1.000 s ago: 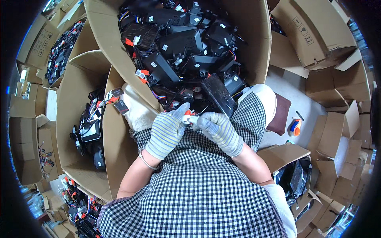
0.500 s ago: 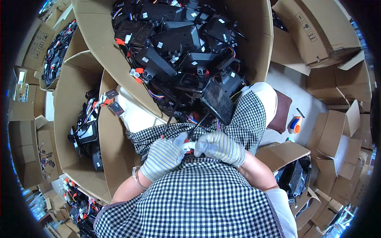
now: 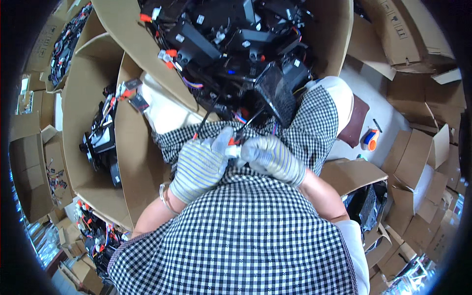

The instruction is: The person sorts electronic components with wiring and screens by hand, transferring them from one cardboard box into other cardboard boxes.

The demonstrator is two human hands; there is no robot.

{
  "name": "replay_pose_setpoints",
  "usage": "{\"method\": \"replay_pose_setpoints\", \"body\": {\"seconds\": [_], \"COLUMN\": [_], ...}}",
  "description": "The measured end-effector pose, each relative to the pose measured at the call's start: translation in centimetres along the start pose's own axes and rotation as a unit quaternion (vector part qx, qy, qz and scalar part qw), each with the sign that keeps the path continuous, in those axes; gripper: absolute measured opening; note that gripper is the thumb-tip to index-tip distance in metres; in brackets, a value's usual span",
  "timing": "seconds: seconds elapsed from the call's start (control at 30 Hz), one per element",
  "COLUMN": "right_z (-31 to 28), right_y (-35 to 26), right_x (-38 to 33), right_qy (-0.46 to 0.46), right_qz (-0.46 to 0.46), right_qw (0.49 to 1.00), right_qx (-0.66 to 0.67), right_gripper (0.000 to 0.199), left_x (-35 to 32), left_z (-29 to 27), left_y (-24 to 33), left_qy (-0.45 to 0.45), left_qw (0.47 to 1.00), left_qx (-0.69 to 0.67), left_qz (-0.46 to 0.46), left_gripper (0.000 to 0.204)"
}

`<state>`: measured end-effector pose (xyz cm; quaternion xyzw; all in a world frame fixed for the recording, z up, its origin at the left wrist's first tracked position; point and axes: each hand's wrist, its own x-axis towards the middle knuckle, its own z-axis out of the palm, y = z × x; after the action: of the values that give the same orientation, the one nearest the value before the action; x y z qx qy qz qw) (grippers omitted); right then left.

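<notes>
Both my hands wear pale striped gloves and meet above my lap. A small white plug connector (image 3: 233, 151) with a red piece beside it sits between them. My left hand (image 3: 202, 163) is closed on the connector, its thumb pointing up past it. Pinched fingers of my right hand (image 3: 273, 158) meet the connector's right side, hiding part of it. Black cables run up from my hands toward a glossy black device (image 3: 275, 93) lying tilted at the near edge of the big carton.
A large carton (image 3: 327, 54) full of black devices (image 3: 196, 44) and wires stands ahead. At left, another carton (image 3: 81, 147) holds more devices. To the right, an orange-and-blue tape roll (image 3: 370, 141) lies on the floor; an open box (image 3: 351, 174) with black plastic stands near my right elbow.
The whole view has shifted, with the large carton now higher in the picture. My hands stay together around the white connector, the right fingers slightly turned.
</notes>
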<state>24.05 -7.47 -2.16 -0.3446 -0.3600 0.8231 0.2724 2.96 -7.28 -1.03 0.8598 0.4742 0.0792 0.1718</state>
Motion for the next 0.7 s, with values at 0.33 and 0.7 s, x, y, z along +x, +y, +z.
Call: {"method": "replay_pose_setpoints", "body": {"seconds": [0.33, 0.7], "right_z": [0.6, 0.6], "right_y": [0.6, 0.8], "right_x": [1.4, 1.6], "right_qy": [-0.022, -0.026], "right_qz": [-0.014, -0.013], "right_qw": [0.991, 0.985], "right_qx": [-0.129, -0.168], "right_gripper": [0.032, 0.033], "left_x": [-1.6, -1.3], "left_z": [1.7, 0.5], "left_y": [-1.0, -0.9], "left_qy": [0.051, -0.028], "left_qw": [0.995, 0.996], "left_qx": [0.012, -0.077], "left_qz": [0.084, 0.018], "left_gripper": [0.044, 0.044]}}
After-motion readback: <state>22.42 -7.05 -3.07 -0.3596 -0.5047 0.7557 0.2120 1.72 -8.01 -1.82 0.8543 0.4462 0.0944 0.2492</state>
